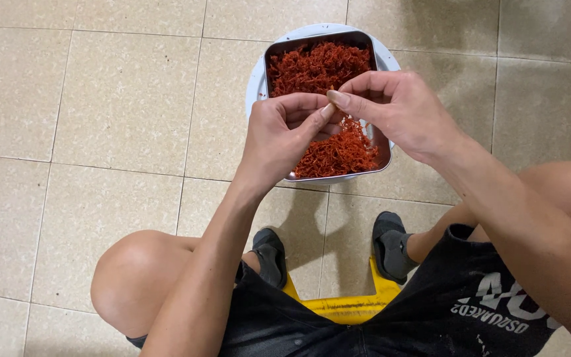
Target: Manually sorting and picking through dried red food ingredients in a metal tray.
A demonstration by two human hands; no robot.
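Observation:
A rectangular metal tray (279,47) full of small red-orange dried shrimp (318,66) rests on a round white basin (255,79) on the tiled floor. My left hand (282,132) and my right hand (398,109) meet above the tray's near half. Their thumbs and fingertips pinch one tiny pale piece (331,92) between them. The hands hide the middle of the tray.
I sit on a low yellow stool (348,305) with knees spread, wearing black shorts (470,297) and grey socks (391,241). Beige floor tiles (100,99) surround the basin on all sides.

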